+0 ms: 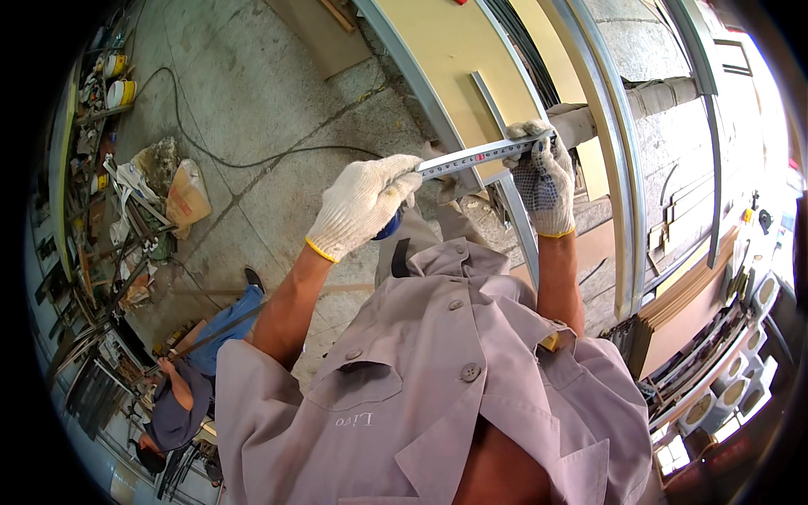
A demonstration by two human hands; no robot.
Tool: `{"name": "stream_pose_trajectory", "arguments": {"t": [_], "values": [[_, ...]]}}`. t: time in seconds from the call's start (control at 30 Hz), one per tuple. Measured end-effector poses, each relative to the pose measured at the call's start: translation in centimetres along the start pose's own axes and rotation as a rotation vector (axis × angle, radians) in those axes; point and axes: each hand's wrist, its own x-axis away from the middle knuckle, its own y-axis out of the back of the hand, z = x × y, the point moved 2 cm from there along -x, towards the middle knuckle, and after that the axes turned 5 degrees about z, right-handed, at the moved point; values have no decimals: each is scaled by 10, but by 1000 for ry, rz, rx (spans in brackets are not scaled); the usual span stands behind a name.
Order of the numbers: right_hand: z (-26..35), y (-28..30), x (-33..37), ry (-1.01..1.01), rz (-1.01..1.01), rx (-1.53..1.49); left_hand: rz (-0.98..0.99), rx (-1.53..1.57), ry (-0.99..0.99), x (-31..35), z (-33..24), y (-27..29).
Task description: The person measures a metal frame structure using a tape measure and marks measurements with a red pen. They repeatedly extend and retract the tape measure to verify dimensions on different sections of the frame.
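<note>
A tape measure's pale blade (471, 157) stretches between my two gloved hands. My left hand (364, 202), in a white knit glove with a yellow cuff, is closed on the blade's left end. A dark blue rounded part (388, 226) shows under that palm; I cannot tell whether it is the tape's case. The blade's other end is pinched in my right hand (545, 181), whose glove has dark dots on the palm. Below the right hand runs a narrow metal strip (518, 220), slanting up across a cream panel (442, 42) with grey metal edging.
Long metal rails (619, 151) stand to the right, crossed by a wrapped beam (661, 98). A black cable (210, 154) snakes over the concrete floor. Scrap and a torn bag (187, 200) lie left. Another person (181, 400) bends at lower left. Stacked boards (682, 324) sit at right.
</note>
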Motion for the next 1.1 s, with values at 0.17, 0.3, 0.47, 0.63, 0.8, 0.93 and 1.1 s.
{"name": "stream_pose_trajectory", "arguments": {"t": [0.17, 0.3, 0.47, 0.63, 0.8, 0.93, 1.1], "values": [[-1, 5, -13, 14, 17, -15, 13, 3, -18, -9, -2, 9], [2, 7, -25, 10, 27, 5, 51, 30, 3, -19, -3, 15], [8, 3, -32, 6, -3, 36, 78, 127, -38, -28, 3, 16], [9, 3, -34, 10, 5, 20, 140, 216, 28, -31, 4, 19], [7, 6, -33, 7, -13, 32, 153, 178, 25, -35, -3, 26], [7, 11, -32, 14, 8, 39, 204, 315, 56, -40, -2, 23], [9, 14, -29, 33, 37, 33, 322, 616, 147, -48, 10, 17]]}}
